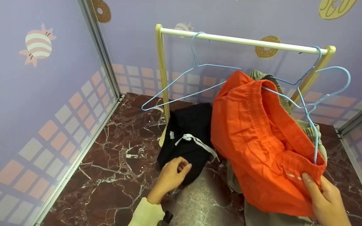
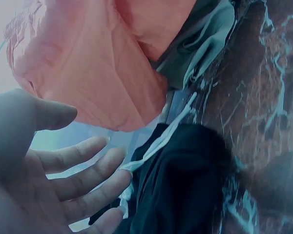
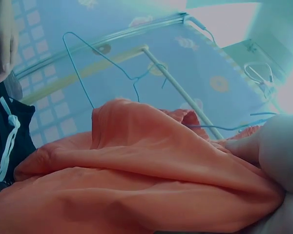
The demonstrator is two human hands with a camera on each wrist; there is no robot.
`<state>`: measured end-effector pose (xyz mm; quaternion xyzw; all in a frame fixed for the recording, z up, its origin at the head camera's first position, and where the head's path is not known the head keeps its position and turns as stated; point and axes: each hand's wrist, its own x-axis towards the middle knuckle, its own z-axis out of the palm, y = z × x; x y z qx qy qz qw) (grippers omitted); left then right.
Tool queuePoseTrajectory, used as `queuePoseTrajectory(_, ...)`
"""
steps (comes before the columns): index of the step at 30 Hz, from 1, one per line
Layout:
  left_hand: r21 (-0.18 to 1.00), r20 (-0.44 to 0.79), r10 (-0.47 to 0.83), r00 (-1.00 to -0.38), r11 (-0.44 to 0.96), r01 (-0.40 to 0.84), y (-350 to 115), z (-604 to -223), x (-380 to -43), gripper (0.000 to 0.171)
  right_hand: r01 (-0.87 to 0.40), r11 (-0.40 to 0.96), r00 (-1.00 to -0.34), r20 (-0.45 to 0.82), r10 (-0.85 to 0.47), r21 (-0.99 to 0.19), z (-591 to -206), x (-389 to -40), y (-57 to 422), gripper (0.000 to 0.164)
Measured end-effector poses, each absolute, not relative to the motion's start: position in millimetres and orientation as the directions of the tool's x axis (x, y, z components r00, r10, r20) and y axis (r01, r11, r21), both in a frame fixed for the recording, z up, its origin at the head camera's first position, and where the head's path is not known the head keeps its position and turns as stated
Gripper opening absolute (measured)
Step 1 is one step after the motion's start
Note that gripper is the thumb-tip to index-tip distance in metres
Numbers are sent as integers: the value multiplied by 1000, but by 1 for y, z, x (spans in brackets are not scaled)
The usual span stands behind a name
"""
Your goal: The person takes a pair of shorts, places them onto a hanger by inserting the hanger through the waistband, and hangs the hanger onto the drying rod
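Head view: at 4 o'clock the right hand (image 1: 328,199) pinches the orange shorts (image 1: 247,125) at their waist, a blue hanger (image 1: 307,110) partly inside; near 6 o'clock the left hand (image 1: 171,174) is empty, fingers relaxed. Left wrist view: shorts at 11 o'clock. Right wrist view: shorts at 6 o'clock. Apparent step: fitting shorts to hanger; next likely calls for seating both waist ends before racking.
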<state>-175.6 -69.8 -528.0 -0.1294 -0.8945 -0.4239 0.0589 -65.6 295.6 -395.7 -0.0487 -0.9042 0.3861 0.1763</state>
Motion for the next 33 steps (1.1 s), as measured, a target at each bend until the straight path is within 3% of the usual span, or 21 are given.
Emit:
queuePoseTrajectory(7, 740, 227, 80, -971, 634, 225, -83, -533, -183, 19, -49, 687, -934, 278, 226, -725, -390, -73, 286, 23)
queuePoseTrajectory(18, 764, 171, -30, -985, 636, 113, -103, -539, -192, 38, -89, 679, -946, 275, 171, -728, -380, -84, 274, 25)
queuePoseTrajectory(33, 714, 98, -66, -993, 700, 23, -111, -541, -189, 35, -135, 670, -953, 281, 114, -730, -371, -100, 264, 31)
